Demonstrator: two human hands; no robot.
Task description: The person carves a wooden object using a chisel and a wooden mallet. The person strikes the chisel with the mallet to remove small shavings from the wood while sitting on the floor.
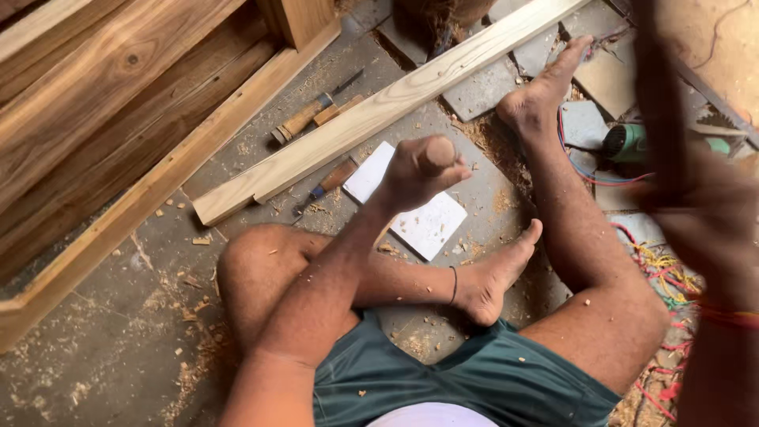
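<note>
Left hand (417, 170) clenched round a wooden handle (437, 153) above the long plank (371, 115) on the floor, right hand (700, 205) blurred, grip unclear; a steady, square strike would serve best.

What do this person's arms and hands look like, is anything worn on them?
Both arms are bare, with no sleeves and no gloves. The left hand and forearm carry flecks of sawdust. The right hand is motion-blurred, but a red thread band circles its wrist. No watch or rings are visible.
</note>
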